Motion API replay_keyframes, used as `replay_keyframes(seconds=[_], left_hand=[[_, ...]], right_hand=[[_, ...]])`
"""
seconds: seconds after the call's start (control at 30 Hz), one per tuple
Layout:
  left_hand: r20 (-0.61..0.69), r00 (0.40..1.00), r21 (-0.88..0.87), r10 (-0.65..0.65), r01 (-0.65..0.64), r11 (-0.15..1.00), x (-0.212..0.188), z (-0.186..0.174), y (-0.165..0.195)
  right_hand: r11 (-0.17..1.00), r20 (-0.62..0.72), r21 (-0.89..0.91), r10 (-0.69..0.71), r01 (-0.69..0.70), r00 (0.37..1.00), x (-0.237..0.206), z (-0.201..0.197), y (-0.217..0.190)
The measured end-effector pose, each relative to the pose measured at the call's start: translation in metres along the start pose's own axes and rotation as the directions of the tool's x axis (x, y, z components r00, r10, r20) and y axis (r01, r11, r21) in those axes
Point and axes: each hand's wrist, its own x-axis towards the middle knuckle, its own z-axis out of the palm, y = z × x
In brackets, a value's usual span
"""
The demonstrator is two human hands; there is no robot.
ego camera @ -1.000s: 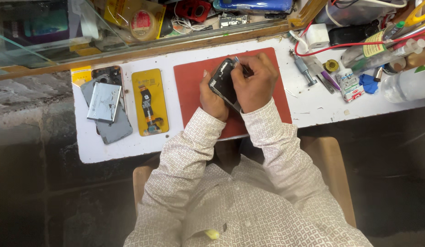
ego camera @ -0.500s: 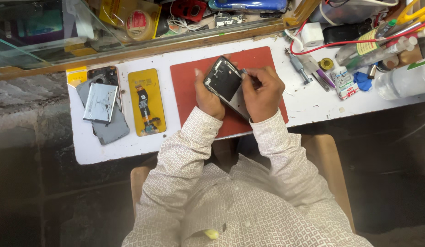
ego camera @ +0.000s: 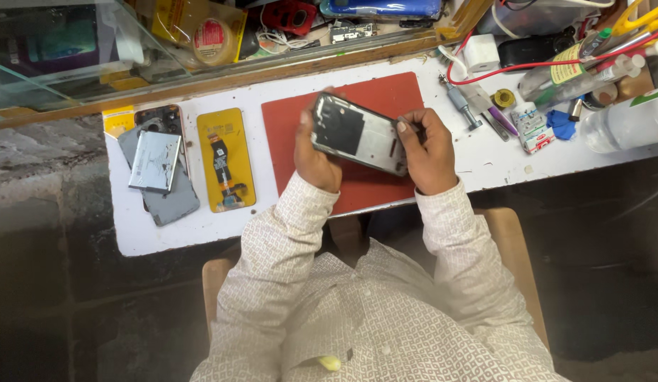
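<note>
Both hands are holding the opened phone (ego camera: 359, 133) above the red mat (ego camera: 385, 95): left grip (ego camera: 313, 152) clasping its left end, right grip (ego camera: 429, 148) pinching its right edge.

We saw dark grey phone frame (ego camera: 359, 133), black inner panel. Work mat (ego camera: 385, 95) was brick red. Table (ego camera: 485, 159) was white. Packet (ego camera: 226, 160) was yellow with black-and-orange part inside. Battery (ego camera: 155, 161) was silver-grey. Cable (ego camera: 555, 60) was red. Cloth scrap (ego camera: 561, 122) was blue. Our shirt sleeve (ego camera: 286, 233) was cream with small reddish diamond print.
</note>
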Motion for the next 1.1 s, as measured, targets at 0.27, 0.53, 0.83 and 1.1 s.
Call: replay_keyframes(seconds=[0.27, 0.53, 0.83, 1.1], left_hand=[[-0.024, 1.000, 0.326, -0.012, 0.019, 0.945, -0.036, -0.029, 0.017], [-0.082, 0.994, 0.314, -0.071, 0.094, 0.945, -0.034, -0.048, 0.007], [0.086, 0.995, 0.322, -0.043, 0.013, 0.946, -0.035, -0.057, -0.002], [0.159, 0.987, 0.564, -0.012, -0.081, 0.822, -0.041, -0.051, 0.010]], right_hand=[[0.994, 0.124, -0.060, -0.086, 0.094, 0.989, 0.036, 0.009, 0.004], [0.900, -0.075, -0.293, -0.358, 0.323, 0.931, 0.018, 0.033, -0.023], [0.907, -0.109, -0.294, -0.344, 0.301, 0.933, -0.019, 0.092, -0.051], [0.928, -0.035, -0.180, -0.337, 0.326, 0.941, -0.025, 0.113, -0.061]])
